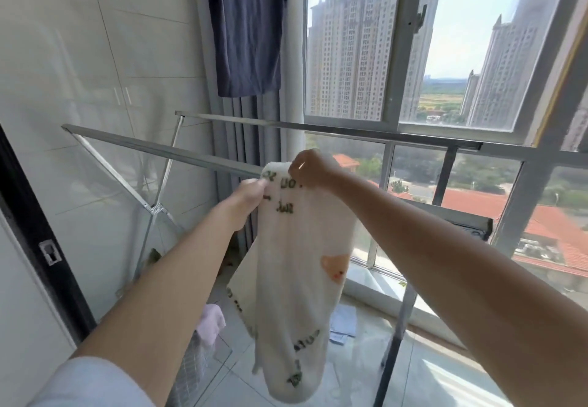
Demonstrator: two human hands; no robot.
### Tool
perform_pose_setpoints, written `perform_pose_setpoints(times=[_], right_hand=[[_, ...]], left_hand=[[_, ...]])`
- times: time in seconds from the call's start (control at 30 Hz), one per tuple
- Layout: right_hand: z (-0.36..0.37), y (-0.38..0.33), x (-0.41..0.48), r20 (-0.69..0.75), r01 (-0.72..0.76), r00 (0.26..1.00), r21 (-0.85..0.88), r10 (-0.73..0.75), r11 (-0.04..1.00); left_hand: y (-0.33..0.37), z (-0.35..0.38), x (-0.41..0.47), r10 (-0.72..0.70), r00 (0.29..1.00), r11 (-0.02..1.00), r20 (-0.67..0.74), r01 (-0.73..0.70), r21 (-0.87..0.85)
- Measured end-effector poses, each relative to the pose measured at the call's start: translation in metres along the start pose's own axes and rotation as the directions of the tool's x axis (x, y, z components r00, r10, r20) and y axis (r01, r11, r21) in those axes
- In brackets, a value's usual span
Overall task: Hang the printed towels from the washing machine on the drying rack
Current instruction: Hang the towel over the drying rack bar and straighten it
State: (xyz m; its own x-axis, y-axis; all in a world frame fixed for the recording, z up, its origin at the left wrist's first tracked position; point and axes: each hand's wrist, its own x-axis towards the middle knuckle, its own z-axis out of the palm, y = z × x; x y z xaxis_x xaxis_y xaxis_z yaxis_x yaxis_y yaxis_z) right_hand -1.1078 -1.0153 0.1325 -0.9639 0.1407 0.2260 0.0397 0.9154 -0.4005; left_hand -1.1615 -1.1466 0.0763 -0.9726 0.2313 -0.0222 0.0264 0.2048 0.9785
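A white printed towel (299,266) with dark lettering and an orange animal figure hangs down in front of me. My left hand (248,196) pinches its upper left edge. My right hand (310,168) pinches its top edge a little higher and to the right. The towel's top sits at the near metal bar of the drying rack (159,149); whether it lies over the bar is hidden by the cloth and hands. A second rack bar (318,126) runs behind, closer to the window. The washing machine is out of view.
A dark blue T-shirt (245,24) hangs overhead at the back. Grey curtains (241,139) stand behind the rack. Large windows (413,88) fill the right side. A pink cloth (211,324) lies in a basket low on the left. Tiled wall on the left.
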Motion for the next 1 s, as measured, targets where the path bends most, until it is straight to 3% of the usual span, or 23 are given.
perform_pose_setpoints(times=[0.07,0.2,0.33,0.4,0.5,0.63,0.7,0.83,1.0], right_hand=[[-0.010,0.031,-0.004,-0.144,-0.089,0.986,0.004,0.088,0.996],[-0.008,0.071,-0.017,0.034,-0.172,0.984,-0.110,0.177,0.979],[-0.002,0.085,-0.020,-0.089,-0.123,0.989,-0.061,0.117,0.991],[-0.002,0.085,-0.021,-0.131,-0.126,0.984,-0.043,0.119,0.991],[-0.002,0.080,-0.018,-0.167,-0.143,0.976,-0.007,0.140,0.990],[0.005,0.065,0.000,-0.210,-0.175,0.961,0.047,0.181,0.983],[0.011,0.055,0.014,-0.228,-0.192,0.952,0.070,0.203,0.979],[0.020,0.024,0.045,-0.259,-0.212,0.934,0.151,0.246,0.965],[0.031,-0.013,0.085,-0.439,-0.197,0.837,0.315,0.326,0.928]], left_hand=[[0.003,0.014,0.003,-0.030,0.999,0.995,-0.034,0.027,-0.098],[-0.010,0.024,0.014,-0.157,0.979,0.941,-0.127,0.109,-0.319],[-0.021,0.025,0.012,-0.245,0.957,0.922,-0.158,0.179,-0.343],[-0.019,0.028,0.005,-0.194,0.981,0.954,-0.001,0.188,-0.233],[-0.011,0.027,0.002,-0.090,0.959,0.981,0.268,0.132,-0.143],[-0.002,0.014,0.015,0.001,0.926,0.971,0.378,0.090,-0.223],[0.001,0.001,0.027,0.005,0.909,0.982,0.416,0.074,-0.173],[0.010,-0.039,0.062,0.061,0.945,0.980,0.320,0.004,-0.200],[0.006,-0.099,0.126,0.049,0.998,0.963,-0.038,-0.058,-0.264]])
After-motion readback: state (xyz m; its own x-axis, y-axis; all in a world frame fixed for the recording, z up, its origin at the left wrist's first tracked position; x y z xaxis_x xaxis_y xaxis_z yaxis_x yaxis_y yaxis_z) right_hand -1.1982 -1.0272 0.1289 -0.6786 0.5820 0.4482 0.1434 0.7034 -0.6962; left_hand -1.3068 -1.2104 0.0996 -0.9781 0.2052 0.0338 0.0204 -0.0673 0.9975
